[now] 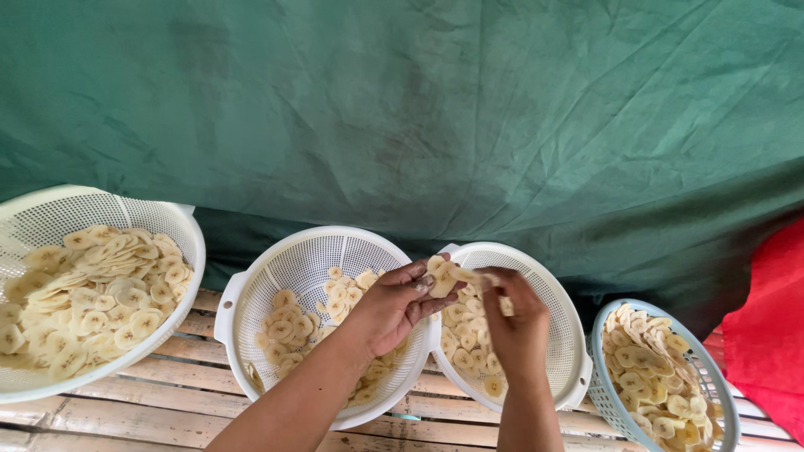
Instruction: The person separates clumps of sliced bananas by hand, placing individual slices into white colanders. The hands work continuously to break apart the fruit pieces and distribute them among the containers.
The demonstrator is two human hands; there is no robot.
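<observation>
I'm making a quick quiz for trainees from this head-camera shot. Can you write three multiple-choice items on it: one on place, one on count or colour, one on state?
1. Where are the two hands?
A. Over the big basket at far left
B. Between the two middle white baskets
C. Over the red cloth

2. How many baskets hold banana slices?
A. Two
B. Three
C. Four

3. What is the state of the left hand?
A. Flat on the slats
B. Holding slices in its fingers
C. Gripping a basket rim

Answers:
1 B: the left hand and right hand meet above the gap between the left middle basket and right middle basket.
2 C: add the large white basket and the blue basket.
3 B: pale banana slices sit in its fingertips.
</observation>
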